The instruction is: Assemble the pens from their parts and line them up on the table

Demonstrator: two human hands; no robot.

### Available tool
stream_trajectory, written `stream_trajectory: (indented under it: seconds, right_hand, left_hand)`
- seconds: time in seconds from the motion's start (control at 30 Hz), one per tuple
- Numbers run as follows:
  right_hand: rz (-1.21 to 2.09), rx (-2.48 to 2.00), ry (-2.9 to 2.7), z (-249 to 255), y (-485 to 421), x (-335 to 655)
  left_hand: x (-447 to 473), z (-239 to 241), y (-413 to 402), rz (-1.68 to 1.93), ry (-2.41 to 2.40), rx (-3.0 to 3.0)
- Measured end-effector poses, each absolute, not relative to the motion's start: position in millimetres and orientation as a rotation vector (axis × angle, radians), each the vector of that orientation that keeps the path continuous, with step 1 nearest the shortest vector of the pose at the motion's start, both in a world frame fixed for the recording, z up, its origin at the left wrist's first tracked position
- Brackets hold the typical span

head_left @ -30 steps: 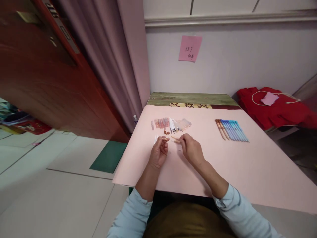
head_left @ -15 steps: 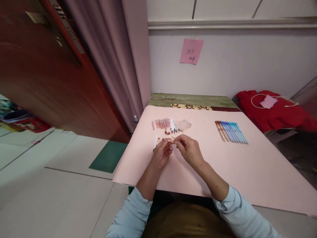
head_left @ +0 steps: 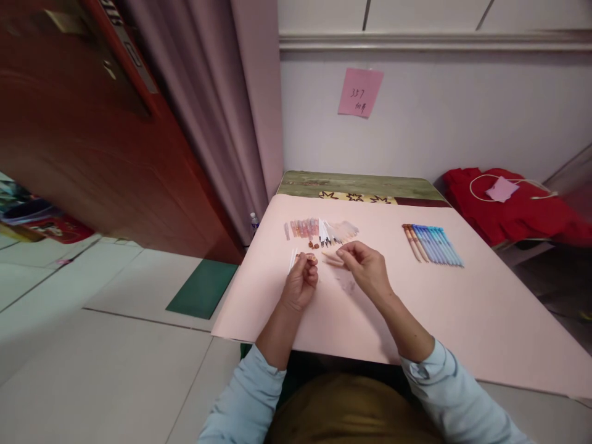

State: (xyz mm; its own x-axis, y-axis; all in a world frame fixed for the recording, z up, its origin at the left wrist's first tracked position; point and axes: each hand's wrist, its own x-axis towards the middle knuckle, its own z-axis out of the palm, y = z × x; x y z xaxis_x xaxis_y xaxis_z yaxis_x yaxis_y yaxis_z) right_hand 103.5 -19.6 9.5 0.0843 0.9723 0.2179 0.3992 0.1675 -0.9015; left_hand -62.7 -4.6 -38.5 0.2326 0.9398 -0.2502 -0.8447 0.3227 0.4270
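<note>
My left hand (head_left: 300,285) is closed around a brown-and-orange patterned pen barrel (head_left: 312,258), which pokes out past the thumb and fingertips. My right hand (head_left: 369,266) has its thumb and forefinger pinched together beside some pale tan tapered pen parts (head_left: 331,258); whether one of these is in the pinch is unclear. Just behind the left hand lie white pen refills (head_left: 292,259) and small brown caps (head_left: 313,245). Farther back are patterned pen barrels (head_left: 303,229), dark-tipped white refills (head_left: 326,234) and a fan of pale translucent pieces (head_left: 346,231).
A row of blue and brown pens (head_left: 433,245) lies on the right of the pink-covered table (head_left: 416,320). Below my right hand is a crumpled clear scrap (head_left: 346,284). Red cloth (head_left: 531,209) sits beyond the right edge, and a bottle (head_left: 254,222) stands by the left edge.
My right hand has moved right, away from the pen barrel, to the tan parts. My left hand stays closed on the barrel, barely shifted. The clear scrap now shows on the table.
</note>
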Motion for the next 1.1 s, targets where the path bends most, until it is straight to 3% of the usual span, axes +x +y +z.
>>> stream_trajectory:
  seconds: [0.27, 0.43, 0.8, 1.1]
  right_hand:
    - [0.361, -1.916, -2.016, -12.3, -32.3, 113.3]
    - [0.22, -1.958, -2.156, -20.8, -34.7, 104.8]
    - [0.452, -1.634, -1.907, 23.2, -41.1, 102.1]
    - [0.457, -1.634, -1.96, 23.6, -40.1, 99.6]
  left_hand:
    - [-64.1, -34.6, -3.0, 1.287, 0.5, 0.168]
    - [-63.3, -35.8, -3.3, 1.288, 0.54, 0.215]
    - [-58.4, -42.0, -4.3, 1.259, 0.635, 0.406]
    - [-53.4, -37.4, -9.4, 1.172, 0.646, 0.566]
